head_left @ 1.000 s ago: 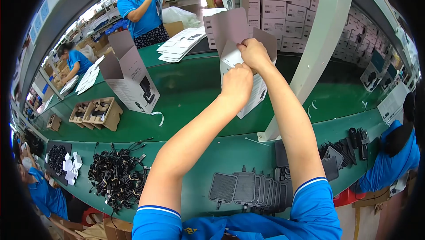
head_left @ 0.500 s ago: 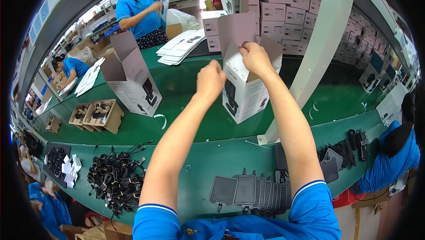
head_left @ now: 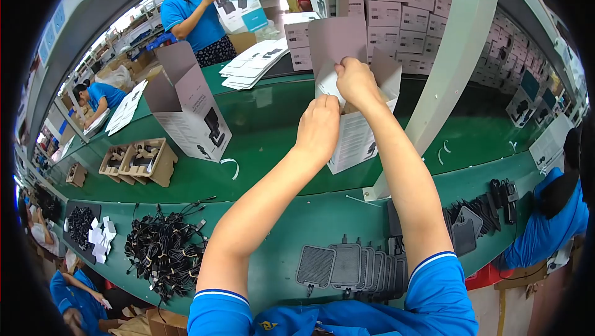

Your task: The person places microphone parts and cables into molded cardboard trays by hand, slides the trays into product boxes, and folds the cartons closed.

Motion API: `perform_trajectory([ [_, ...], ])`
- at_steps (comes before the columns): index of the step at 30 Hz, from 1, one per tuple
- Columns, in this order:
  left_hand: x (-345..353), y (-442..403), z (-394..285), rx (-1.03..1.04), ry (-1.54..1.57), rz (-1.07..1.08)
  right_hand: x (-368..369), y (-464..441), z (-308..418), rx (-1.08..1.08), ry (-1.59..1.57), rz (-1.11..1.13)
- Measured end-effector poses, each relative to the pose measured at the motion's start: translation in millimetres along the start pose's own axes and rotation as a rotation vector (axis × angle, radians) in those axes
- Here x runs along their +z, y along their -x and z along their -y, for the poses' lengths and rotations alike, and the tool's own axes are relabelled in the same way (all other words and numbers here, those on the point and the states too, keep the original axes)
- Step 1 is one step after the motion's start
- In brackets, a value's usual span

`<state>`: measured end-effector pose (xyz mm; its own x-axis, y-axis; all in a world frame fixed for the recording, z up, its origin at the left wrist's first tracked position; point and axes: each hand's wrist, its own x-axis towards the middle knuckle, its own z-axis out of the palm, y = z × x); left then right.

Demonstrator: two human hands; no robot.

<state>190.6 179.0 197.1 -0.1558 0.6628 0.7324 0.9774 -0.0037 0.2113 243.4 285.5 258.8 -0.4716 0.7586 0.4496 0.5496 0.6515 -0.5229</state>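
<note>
One open box (head_left: pixel 352 145) at both hands (head_left: pixel 320 124) (head_left: pixel 357 83), black parts (head_left: pixel 146 152) in brown trays (head_left: pixel 155 175)

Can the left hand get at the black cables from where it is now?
Probably yes: the black cables lie uncovered on the green table, with nothing seen in the way, though the left hand would first have to leave the box it is at.
</note>
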Motion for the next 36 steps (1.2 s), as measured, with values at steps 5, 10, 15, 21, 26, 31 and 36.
perform_trajectory([
  [5,4.9,-8.3,-8.1,0.003,-0.048,-0.009,-9.9,6.1,7.5,0.03,0.023,0.04],
  [10,14.7,-9.9,-14.1,0.031,-0.043,-0.039,-5.1,6.7,-10.5,-0.036,-0.061,-0.057],
  [15,17.5,-11.1,-5.2,-0.047,0.051,-0.074,-14.9,11.6,-4.5,0.025,0.0,0.016],
  [21,23.9,-4.4,59.3,-0.304,0.061,-0.122,-8.9,11.9,-15.0,-0.058,-0.032,-0.013],
  [26,12.6,27.9,147.2,-0.575,-0.251,0.081,-31.4,25.7,-4.4,-0.174,0.05,-0.023],
  [31,7.0,64.8,187.7,-0.583,-0.156,0.198,-55.7,36.7,-10.5,-0.47,0.246,-0.061],
  [36,5.6,12.4,121.6,-0.312,0.548,-0.017,-56.2,43.5,-15.2,-0.77,0.098,-0.123],
])
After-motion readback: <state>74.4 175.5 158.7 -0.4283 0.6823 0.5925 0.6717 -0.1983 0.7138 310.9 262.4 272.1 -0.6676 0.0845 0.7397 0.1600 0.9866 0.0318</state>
